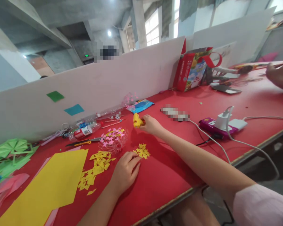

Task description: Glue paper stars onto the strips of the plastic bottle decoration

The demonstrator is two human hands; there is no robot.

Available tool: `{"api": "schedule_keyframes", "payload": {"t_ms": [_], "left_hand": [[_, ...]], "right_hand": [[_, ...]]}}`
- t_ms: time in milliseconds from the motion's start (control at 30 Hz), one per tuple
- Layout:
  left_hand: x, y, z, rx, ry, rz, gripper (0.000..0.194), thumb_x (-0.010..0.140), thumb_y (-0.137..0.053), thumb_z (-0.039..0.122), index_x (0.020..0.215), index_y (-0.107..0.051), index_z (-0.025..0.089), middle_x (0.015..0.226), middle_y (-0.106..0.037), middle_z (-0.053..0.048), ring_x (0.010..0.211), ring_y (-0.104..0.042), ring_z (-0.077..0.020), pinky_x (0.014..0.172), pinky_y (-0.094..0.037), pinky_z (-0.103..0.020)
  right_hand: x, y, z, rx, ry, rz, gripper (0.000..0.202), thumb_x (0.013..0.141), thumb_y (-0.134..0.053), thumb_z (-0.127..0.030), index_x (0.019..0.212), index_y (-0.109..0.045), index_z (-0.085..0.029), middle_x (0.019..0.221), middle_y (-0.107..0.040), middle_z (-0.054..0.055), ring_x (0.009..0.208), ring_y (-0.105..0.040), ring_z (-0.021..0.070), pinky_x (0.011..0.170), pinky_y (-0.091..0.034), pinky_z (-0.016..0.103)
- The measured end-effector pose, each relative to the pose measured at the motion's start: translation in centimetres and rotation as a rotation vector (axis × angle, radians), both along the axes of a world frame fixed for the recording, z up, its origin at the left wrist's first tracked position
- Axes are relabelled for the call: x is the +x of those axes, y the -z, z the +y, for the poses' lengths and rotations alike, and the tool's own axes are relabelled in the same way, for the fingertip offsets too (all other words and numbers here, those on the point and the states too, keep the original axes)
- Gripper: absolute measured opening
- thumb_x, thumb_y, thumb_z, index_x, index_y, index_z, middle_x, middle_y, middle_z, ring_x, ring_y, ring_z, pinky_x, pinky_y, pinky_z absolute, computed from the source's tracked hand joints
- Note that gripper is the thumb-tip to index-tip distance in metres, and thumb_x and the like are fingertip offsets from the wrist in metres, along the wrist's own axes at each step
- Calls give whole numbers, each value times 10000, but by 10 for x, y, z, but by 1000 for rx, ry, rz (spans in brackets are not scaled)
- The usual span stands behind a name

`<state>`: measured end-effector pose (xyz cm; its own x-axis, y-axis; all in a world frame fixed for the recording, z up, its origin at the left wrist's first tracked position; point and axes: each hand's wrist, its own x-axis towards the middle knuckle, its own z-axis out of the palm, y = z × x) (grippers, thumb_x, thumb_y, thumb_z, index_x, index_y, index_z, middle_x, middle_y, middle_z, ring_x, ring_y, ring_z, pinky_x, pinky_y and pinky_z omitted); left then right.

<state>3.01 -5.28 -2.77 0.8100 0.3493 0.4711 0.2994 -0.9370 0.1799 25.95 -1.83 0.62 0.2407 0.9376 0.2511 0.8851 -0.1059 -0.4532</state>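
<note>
My right hand [151, 125] is closed around a yellow craft punch [137, 121], held over the red table [155, 185]. My left hand [127, 168] rests near the table surface, its fingertips beside a small pile of yellow paper stars [142, 151]. Its fingers look bent and close together; whether something small is under them is hidden. Left of that hand lie yellow paper scraps [100, 163] with star-shaped holes. Behind them stands a clear plastic bowl [119, 146] with pink stars [112, 136].
Yellow sheets [52, 182], green folded paper [13, 147], scissors [82, 142] and a bottle [83, 132] lie left. A phone-like blurred item [174, 113], purple power strip [211, 127], cables and a red bag [191, 70] are right. Another person's hand [279, 75] shows far right.
</note>
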Motion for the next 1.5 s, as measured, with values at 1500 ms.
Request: {"api": "schedule_keyframes", "payload": {"t_ms": [1500], "left_hand": [[2,-14,-14,431,59,323,168,869,-483,96,753,-588,158,730,-557,-53,698,-453,-195,650,-340,-347]], "right_hand": [[-10,14,-9,346,-137,238,197,699,-527,-182,896,-519,-185,898,-549,40,801,-531,183,716,-411,286]]}}
